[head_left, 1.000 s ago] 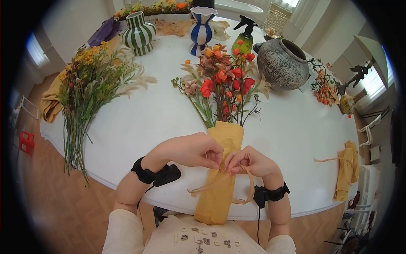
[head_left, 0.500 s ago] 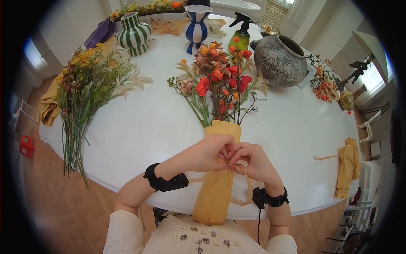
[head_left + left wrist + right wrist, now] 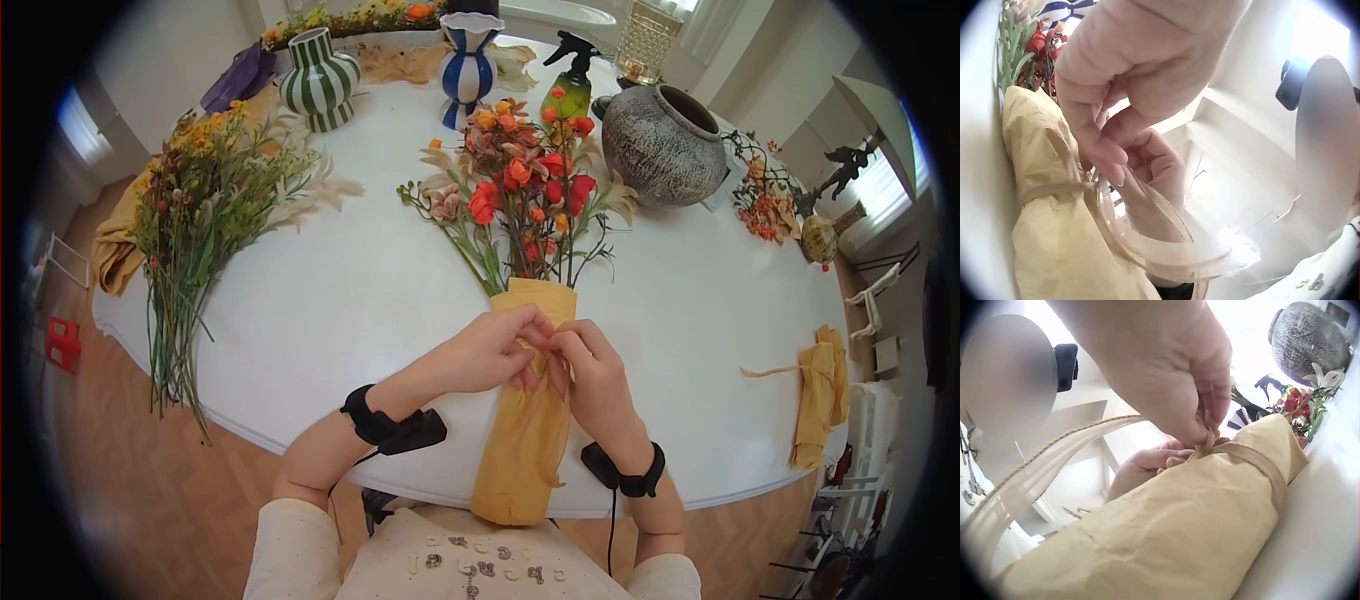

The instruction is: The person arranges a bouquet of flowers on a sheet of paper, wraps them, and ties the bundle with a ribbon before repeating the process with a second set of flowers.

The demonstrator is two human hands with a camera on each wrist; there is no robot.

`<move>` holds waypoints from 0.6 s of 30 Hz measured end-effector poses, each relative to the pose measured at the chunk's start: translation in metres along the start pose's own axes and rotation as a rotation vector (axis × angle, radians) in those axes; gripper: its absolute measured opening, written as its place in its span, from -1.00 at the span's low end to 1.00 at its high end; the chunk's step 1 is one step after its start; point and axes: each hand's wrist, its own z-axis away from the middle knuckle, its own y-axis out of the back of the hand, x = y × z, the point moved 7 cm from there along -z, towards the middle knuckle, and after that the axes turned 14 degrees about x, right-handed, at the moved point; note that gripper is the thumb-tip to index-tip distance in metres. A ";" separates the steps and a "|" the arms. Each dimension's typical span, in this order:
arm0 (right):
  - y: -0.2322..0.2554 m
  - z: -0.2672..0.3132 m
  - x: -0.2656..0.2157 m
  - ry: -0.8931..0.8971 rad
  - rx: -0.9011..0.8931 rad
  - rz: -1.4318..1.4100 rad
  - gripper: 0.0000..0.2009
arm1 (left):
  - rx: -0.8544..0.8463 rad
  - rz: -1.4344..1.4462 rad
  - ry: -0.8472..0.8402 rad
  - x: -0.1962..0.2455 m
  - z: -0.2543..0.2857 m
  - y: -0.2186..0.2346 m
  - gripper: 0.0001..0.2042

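Observation:
A bouquet of red and orange flowers (image 3: 520, 185) stands out of a yellow paper wrap (image 3: 520, 450), lying at the table's front edge. A sheer ribbon (image 3: 1054, 189) circles the wrap's waist. Over its front, my left hand (image 3: 492, 350) pinches the ribbon with thumb and fingers. Close against it, my right hand (image 3: 592, 375) pinches the ribbon too, at the knot area (image 3: 1207, 449). Loose ribbon (image 3: 1041, 462) trails from the hands in both wrist views. The fingertips partly hide the ribbon's crossing.
Loose stems with yellow flowers (image 3: 205, 200) lie left. Behind are a green-striped vase (image 3: 320, 82), a blue-striped vase (image 3: 466, 75), a spray bottle (image 3: 568, 90) and a grey pot (image 3: 660, 150). Folded yellow paper (image 3: 820, 400) lies right, orange berry sprigs (image 3: 768, 215) farther back.
Both hands have moved slightly up along the wrap, and the right hand has turned more upright. The loop that hung by the right wrist now hangs down over the paper.

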 end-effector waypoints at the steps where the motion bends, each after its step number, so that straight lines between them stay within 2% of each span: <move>1: 0.001 0.000 0.001 0.001 -0.001 0.002 -0.80 | 0.039 0.012 -0.009 0.000 -0.002 0.001 -0.76; 3: -0.004 0.002 0.002 0.067 -0.090 0.094 -0.83 | 0.076 0.026 -0.019 -0.001 -0.005 0.002 -0.78; 6: 0.001 0.001 -0.001 0.065 -0.009 0.101 -0.84 | 0.051 0.029 -0.074 0.002 -0.008 0.001 -0.81; 10: 0.006 -0.001 0.000 0.070 -0.012 0.137 -0.84 | 0.087 -0.048 -0.141 0.006 -0.006 0.005 -0.82; 13: 0.008 0.000 0.005 0.008 -0.044 0.099 -0.85 | 0.105 -0.142 -0.174 0.008 -0.003 0.007 -0.82; 15: 0.007 0.000 -0.001 0.130 -0.114 0.199 -0.84 | 0.103 -0.201 -0.196 0.008 -0.002 0.008 -0.82; 18: 0.004 0.003 0.005 0.103 -0.197 0.134 -0.80 | 0.109 -0.350 -0.291 0.011 0.000 0.011 -0.80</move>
